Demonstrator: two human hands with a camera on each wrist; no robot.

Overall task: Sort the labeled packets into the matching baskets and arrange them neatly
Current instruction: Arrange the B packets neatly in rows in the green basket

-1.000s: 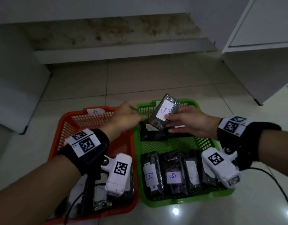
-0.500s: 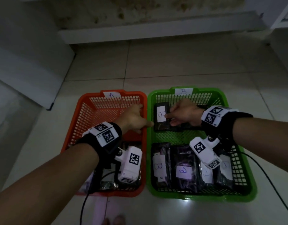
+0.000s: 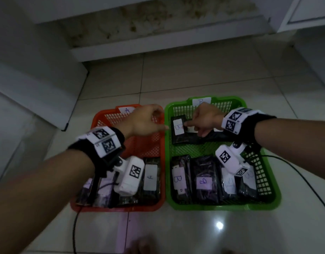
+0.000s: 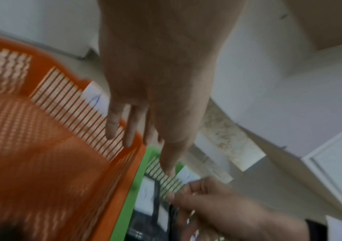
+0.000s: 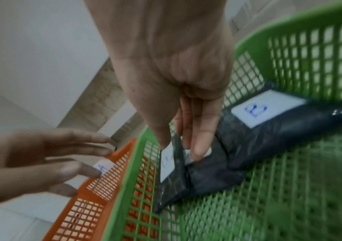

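A black packet (image 3: pixel 178 137) (image 5: pixel 171 177) with a white "B" label lies in the far left corner of the green basket (image 3: pixel 222 206) (image 5: pixel 289 26). My right hand (image 3: pixel 194 125) (image 5: pixel 178 146) pinches its right edge between thumb and fingers. Beside it, partly under that hand, lies another B packet (image 5: pixel 269 127) (image 3: pixel 211 139). My left hand (image 3: pixel 149 121) (image 4: pixel 145 114) hovers with relaxed fingers over the far right corner of the orange basket (image 3: pixel 121 208) (image 4: pixel 42 146), holding nothing. Paper tags "A" (image 3: pixel 127 110) and "B" (image 3: pixel 201 101) mark the baskets' far walls.
A row of several B packets (image 3: pixel 204 180) fills the near end of the green basket. A packets (image 3: pixel 150 177) lie at the near end of the orange one. The baskets stand side by side on a tiled floor. A white cabinet (image 3: pixel 29 85) is at left, a black cable (image 3: pixel 304 182) at right.
My right hand has lowered the B packet from above the green basket into its far left corner. My left hand has drawn back over the orange basket.
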